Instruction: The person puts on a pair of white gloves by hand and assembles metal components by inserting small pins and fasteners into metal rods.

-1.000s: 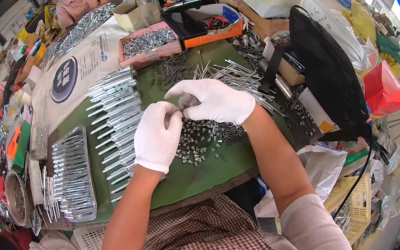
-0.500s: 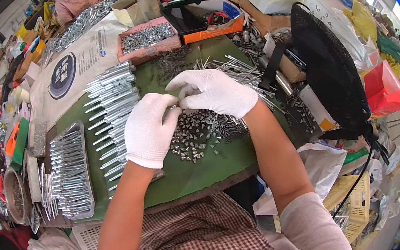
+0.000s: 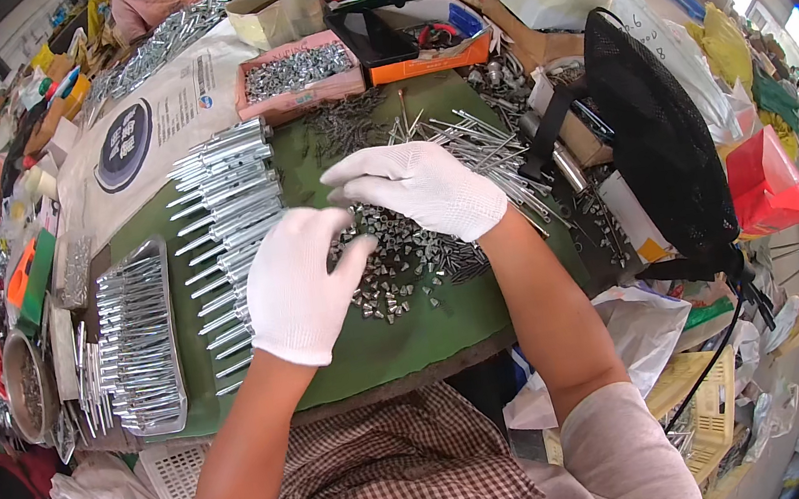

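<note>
While over the small metal cones [image 3: 402,264], both gloved hands' grip contents cannot be told.

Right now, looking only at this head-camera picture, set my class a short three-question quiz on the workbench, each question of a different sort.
1. True or false: both hands wear white gloves.
2. Multiple choice: the left hand rests over A) a red bag, B) the pile of small metal parts, C) the black mesh bag.
3. Fill in: the row of long silver bolts lies to the person's ____ of the pile, on the green mat.

Key
1. True: the right hand is gloved too.
2. B.
3. Left.
</note>
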Demonstrator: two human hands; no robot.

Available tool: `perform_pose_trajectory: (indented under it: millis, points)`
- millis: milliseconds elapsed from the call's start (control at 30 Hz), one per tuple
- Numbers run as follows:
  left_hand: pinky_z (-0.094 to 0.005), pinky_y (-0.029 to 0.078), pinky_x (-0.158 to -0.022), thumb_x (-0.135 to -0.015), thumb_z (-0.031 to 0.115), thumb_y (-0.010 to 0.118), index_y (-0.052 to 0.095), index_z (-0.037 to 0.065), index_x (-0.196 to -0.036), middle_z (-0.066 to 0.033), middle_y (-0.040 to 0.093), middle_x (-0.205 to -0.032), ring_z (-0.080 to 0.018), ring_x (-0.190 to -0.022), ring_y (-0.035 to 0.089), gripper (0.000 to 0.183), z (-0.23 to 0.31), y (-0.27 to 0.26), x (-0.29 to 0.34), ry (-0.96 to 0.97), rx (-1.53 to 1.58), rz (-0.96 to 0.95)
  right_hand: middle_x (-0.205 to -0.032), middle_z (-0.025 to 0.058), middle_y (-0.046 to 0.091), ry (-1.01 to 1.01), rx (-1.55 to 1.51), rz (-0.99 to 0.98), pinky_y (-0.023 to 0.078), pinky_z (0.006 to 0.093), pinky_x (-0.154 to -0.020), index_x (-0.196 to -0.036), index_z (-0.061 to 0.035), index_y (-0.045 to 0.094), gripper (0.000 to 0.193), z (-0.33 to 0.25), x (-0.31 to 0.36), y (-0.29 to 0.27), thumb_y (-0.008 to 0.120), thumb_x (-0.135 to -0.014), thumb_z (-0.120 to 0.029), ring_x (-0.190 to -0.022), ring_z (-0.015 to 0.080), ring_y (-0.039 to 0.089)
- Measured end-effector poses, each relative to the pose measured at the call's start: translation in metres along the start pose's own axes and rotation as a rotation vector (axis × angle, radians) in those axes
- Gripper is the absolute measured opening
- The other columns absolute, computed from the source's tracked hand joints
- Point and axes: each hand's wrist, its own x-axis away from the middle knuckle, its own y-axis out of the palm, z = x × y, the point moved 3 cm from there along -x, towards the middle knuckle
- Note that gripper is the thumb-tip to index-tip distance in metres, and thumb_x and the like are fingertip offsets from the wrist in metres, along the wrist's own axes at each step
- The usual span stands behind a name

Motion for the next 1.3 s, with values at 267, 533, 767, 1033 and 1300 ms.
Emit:
perform_pose_trajectory:
  millis: [267, 533, 767, 1033, 1300]
  points:
    - [-0.0351, 0.047, -0.063, -0.084, 0.008, 0.073, 0.065, 0.006, -0.09, -0.0073, 0.059, -0.08, -0.025, -0.069, 0.059, 0.01, -0.002, 0.014, -0.014, 0.096, -0.007, 0.231, -0.118, 0.0095, 0.071, -0.001, -0.203, 0.055, 0.051, 0.0286, -0.093, -0.13, -0.0038, 0.065, 0.034, 0.0, 0.0, 0.0, 0.06, -0.097, -0.015, -0.103, 0.0153, 0.066]
    - [-0.0344, 0.049, -0.068, -0.088, 0.007, 0.064, 0.063, 0.001, -0.09, -0.0113, 0.061, -0.084, -0.0258, -0.069, 0.059, 0.006, -0.021, 0.008, -0.016, -0.125, 0.233, 0.127, -0.118, 0.0092, 0.072, 0.03, -0.133, 0.001, 0.051, 0.0281, -0.092, -0.133, -0.0037, 0.062, 0.038, 0.003, 0.001, -0.002, 0.06, -0.097, -0.014, -0.104, 0.0147, 0.067]
    - [-0.0368, 0.048, -0.069, -0.086, 0.007, 0.066, 0.064, 0.004, -0.09, -0.0105, 0.059, -0.082, -0.0268, -0.074, 0.06, 0.005, -0.011, 0.001, 0.017, -0.061, 0.073, -0.047, -0.093, 0.0129, 0.071, -0.213, 0.391, -0.089, 0.052, 0.0404, -0.085, -0.106, -0.0056, 0.072, 0.026, 0.008, 0.004, -0.004, 0.066, -0.086, -0.022, -0.092, 0.0318, 0.067]
    - [-0.0439, 0.048, -0.068, -0.077, 0.008, 0.071, 0.066, 0.01, -0.084, -0.0081, 0.061, -0.08, -0.031, -0.075, 0.059, 0.009, 0.0, 0.008, 0.046, 0.164, -0.221, -0.196, -0.075, 0.0087, 0.065, -0.089, 0.561, -0.314, 0.048, 0.0419, -0.077, -0.076, -0.0113, 0.071, 0.019, -0.005, 0.02, 0.003, 0.073, -0.071, -0.029, -0.079, 0.0315, 0.063]
    - [-0.0427, 0.048, -0.07, -0.08, 0.009, 0.069, 0.07, 0.01, -0.09, -0.008, 0.063, -0.08, -0.0314, -0.077, 0.059, 0.009, -0.006, -0.001, 0.035, 0.165, -0.149, -0.15, -0.076, 0.0098, 0.064, -0.134, 0.652, -0.306, 0.049, 0.0429, -0.074, -0.075, -0.0091, 0.067, 0.015, -0.002, 0.019, 0.009, 0.068, -0.071, -0.024, -0.079, 0.0317, 0.063]
